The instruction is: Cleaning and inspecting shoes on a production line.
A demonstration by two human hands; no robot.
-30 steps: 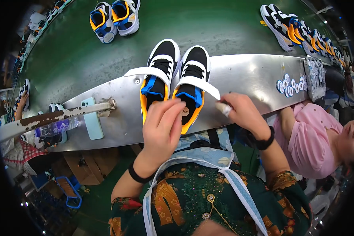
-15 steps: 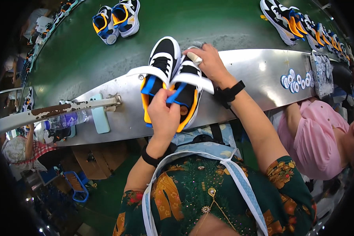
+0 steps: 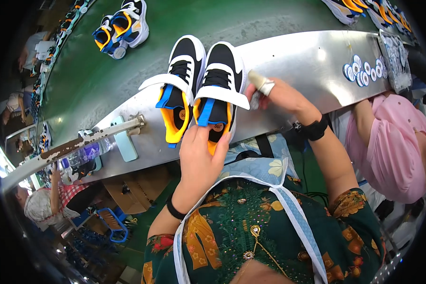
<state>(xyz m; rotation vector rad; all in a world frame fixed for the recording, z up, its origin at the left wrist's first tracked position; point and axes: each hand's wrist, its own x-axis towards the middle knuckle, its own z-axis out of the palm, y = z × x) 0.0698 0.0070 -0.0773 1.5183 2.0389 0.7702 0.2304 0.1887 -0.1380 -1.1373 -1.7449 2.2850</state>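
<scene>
A pair of black-and-white children's sneakers with blue tongue loops and orange linings lies side by side on the metal worktop, toes pointing away: a left sneaker (image 3: 186, 49) and a right sneaker (image 3: 224, 57). Their white straps hang unfastened across the fronts. My left hand (image 3: 199, 158) grips the right sneaker at its opening, fingers at the blue tongue loop. Just right of that shoe is my right hand (image 3: 283, 97), a pale cover on a finger. Its fingers are curled around something greyish, too blurred to name.
Another pair of sneakers (image 3: 125, 28) rests on the green belt (image 3: 251, 16), with more at the far right. Round white-and-blue labels (image 3: 364, 71) lie near a clear tray (image 3: 395, 61). A chipped metal bar (image 3: 80, 142) crosses by a pale phone (image 3: 124, 139). A person in pink (image 3: 388, 146) sits right.
My right hand has moved from the right sneaker's toe back toward me, to beside its strap. My left hand has shifted slightly nearer me, still at the shoe's opening. The view has shifted.
</scene>
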